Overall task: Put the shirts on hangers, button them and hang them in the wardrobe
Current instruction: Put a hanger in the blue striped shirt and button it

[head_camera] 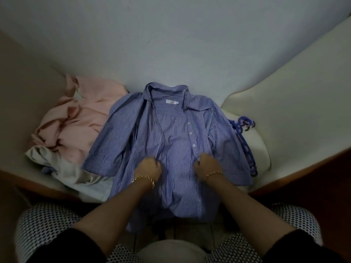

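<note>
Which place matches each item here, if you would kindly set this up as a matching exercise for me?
1. blue-and-white striped button shirt
2. crumpled pale pink cloth garment
3. purple plastic hangers
4. left hand

A. right of the shirt
B. gripping the shirt's front edge
C. spread open in the middle
D. heaped left of the shirt

Pairs: 1-C, 2-D, 3-A, 4-B

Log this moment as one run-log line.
blue striped shirt: flat, front open | left hand: grips plain front edge | right hand: grips button edge | purple hangers: beside shirt, right | pink garment: left
</note>
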